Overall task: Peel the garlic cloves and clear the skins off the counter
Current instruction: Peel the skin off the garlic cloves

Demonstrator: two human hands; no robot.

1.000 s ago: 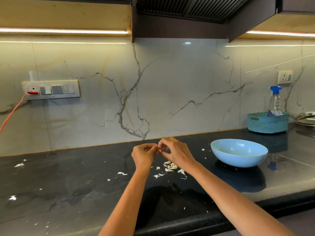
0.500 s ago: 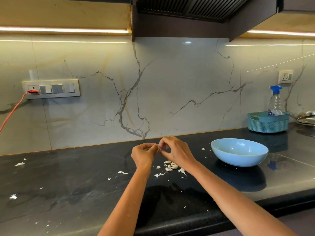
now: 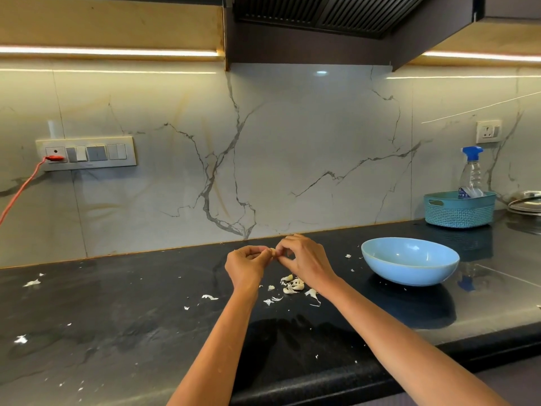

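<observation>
My left hand [image 3: 245, 265] and my right hand [image 3: 304, 259] meet above the black counter [image 3: 131, 317]. Between their fingertips they pinch a small pale garlic clove [image 3: 272, 252], mostly hidden by the fingers. Right below the hands lies a little heap of garlic cloves and skins [image 3: 292, 285]. More white skin scraps [image 3: 209, 297] are scattered over the counter, some far left [image 3: 31, 283] and some near the front edge. A light blue bowl [image 3: 409, 260] stands to the right of my hands; what it holds is not visible.
A teal basket [image 3: 459, 210] with a spray bottle [image 3: 470, 174] stands at the back right, beside a glass lid [image 3: 527, 200]. On the marble wall to the left is a switch panel [image 3: 87, 153] with an orange cord [image 3: 20, 191] plugged in. A hood hangs overhead.
Both hands stay together on the clove above the heap; only the fingers have shifted slightly. Nothing on the counter has moved.
</observation>
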